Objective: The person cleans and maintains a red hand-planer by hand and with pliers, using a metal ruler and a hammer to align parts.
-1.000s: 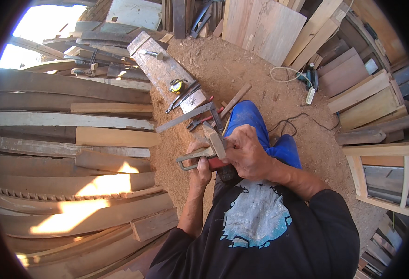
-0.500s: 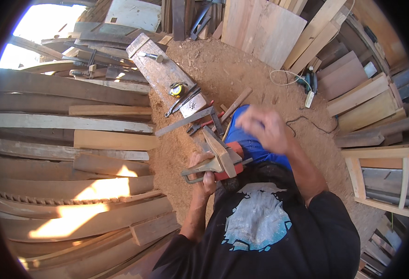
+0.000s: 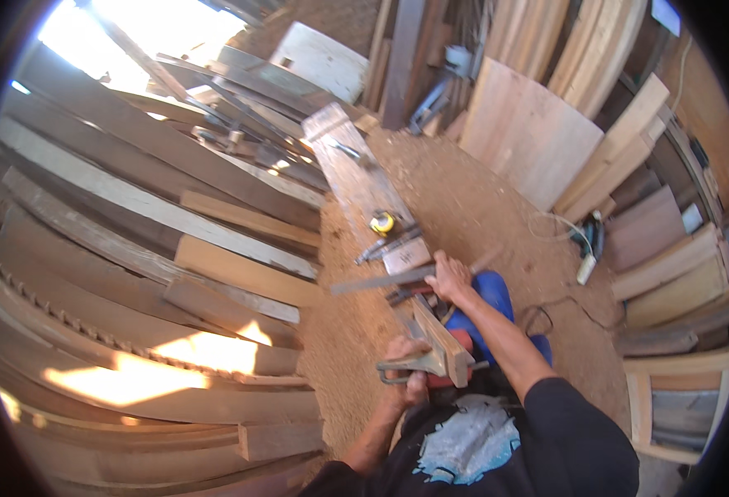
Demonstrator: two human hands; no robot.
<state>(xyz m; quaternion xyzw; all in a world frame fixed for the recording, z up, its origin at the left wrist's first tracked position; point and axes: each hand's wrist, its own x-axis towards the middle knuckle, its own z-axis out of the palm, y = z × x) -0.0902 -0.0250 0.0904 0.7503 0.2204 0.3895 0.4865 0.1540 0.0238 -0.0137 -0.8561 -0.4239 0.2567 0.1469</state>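
My left hand (image 3: 408, 364) is closed around a wooden piece (image 3: 443, 335) with metal and red parts, held upright near my lap. A curved metal loop sticks out on its left, by my fingers. My right hand (image 3: 450, 279) reaches forward, fingers curled over the right end of a try square (image 3: 381, 282). The square's long metal blade points left, and its stock is hidden under the hand. Beside it, partly covered, are pliers (image 3: 403, 294) with red handles. A worn plank (image 3: 356, 182) bears a hammer (image 3: 349, 153), a yellow tape measure (image 3: 382, 222) and dark slim tools (image 3: 389, 243).
Stacked boards (image 3: 240, 269) fill the left side. A pale wood panel (image 3: 534, 124) and more planks lean at the back right. A corded green power tool (image 3: 590, 236) rests on the sawdust-covered ground (image 3: 431, 182). A wooden frame (image 3: 642, 414) stands at right.
My right hand has gone from above my knee, forward and left, onto the try square. My left hand keeps hold of the wooden piece. The whole view has tilted and shifted.
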